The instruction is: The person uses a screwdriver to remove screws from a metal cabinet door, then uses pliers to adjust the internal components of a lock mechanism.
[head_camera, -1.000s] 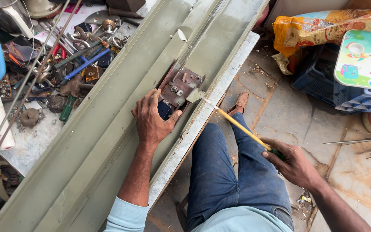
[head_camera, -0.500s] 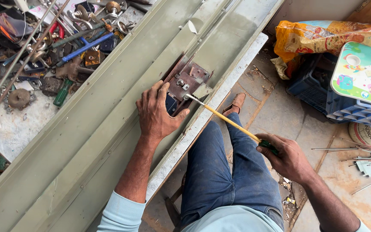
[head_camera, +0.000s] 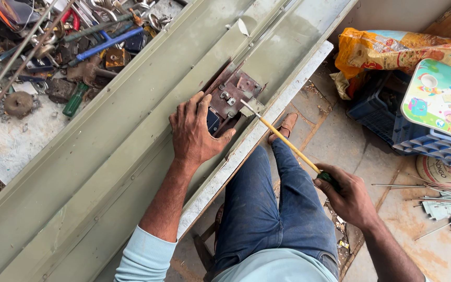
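A long, flat, olive-green metal door (head_camera: 105,156) with folded ribs along its length lies slantwise from seven o'clock to one o'clock, its paint dull and scuffed. Near the centre of the view, a rusty brown lock (head_camera: 232,95), a flat steel plate with small round screw heads, sits in a cut-out at the door's edge. The left hand (head_camera: 194,130) lies palm down on the door at the lock's seven o'clock side, fingers spread and pressing flat, the thumb and fingertips touching the lock's lower part; it grips nothing. The right hand (head_camera: 348,197), at four o'clock from the lock, is closed in a fist round the dark green handle of a long screwdriver (head_camera: 283,143), whose thin yellow shaft runs up toward ten o'clock until its tip meets the lock plate. Under the door's edge the person's legs in worn blue jeans (head_camera: 272,209) show. At ten o'clock, a heap of greasy metal tools (head_camera: 79,47) lies on a pale, stained table. At two o'clock, a crinkled orange plastic bag (head_camera: 392,49) rests above a blue ribbed crate (head_camera: 424,141).
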